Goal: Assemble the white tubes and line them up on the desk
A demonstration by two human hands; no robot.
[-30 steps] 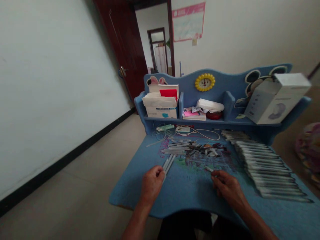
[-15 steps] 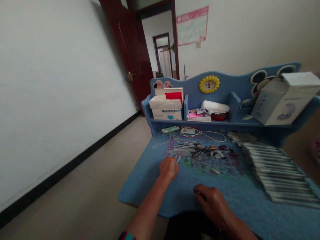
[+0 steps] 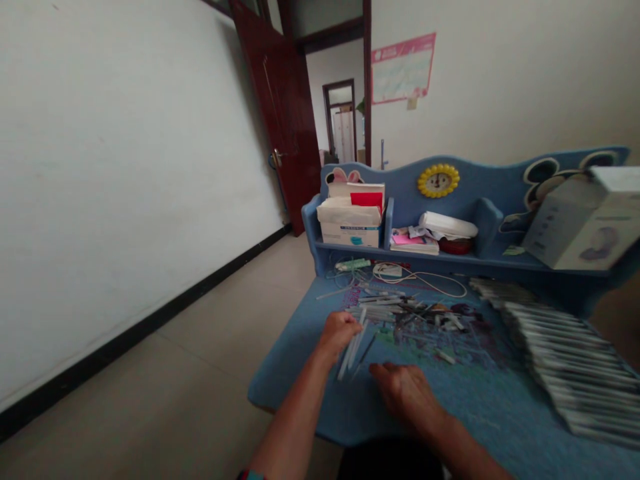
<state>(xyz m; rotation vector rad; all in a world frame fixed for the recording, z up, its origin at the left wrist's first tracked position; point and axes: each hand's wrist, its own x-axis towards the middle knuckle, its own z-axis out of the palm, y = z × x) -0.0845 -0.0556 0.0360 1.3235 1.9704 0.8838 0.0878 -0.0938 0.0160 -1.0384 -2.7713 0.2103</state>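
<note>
My left hand is closed, its thumb and fingers pinching whitish pen barrels that slant down over the blue desk. Just right of them lies or hangs a thin dark stick, perhaps a pen refill; I cannot tell whether it touches either hand. My right hand is curled low over the desk near the front edge, and its grip is hidden. Beyond both hands spreads a loose pile of pen parts, pale tubes on the left and darker bits on the right.
Rows of pale, slim pen-like pieces are stacked on the desk's right. A white cable lies beneath the shelf. On the shelf stand a mask box, papers and a large white box. The desk's left edge borders the floor.
My left hand has lifted pale pen barrels, which now show beside its fingers. The right hand has moved left and forward, closer to the left. The camera view has shifted slightly.
</note>
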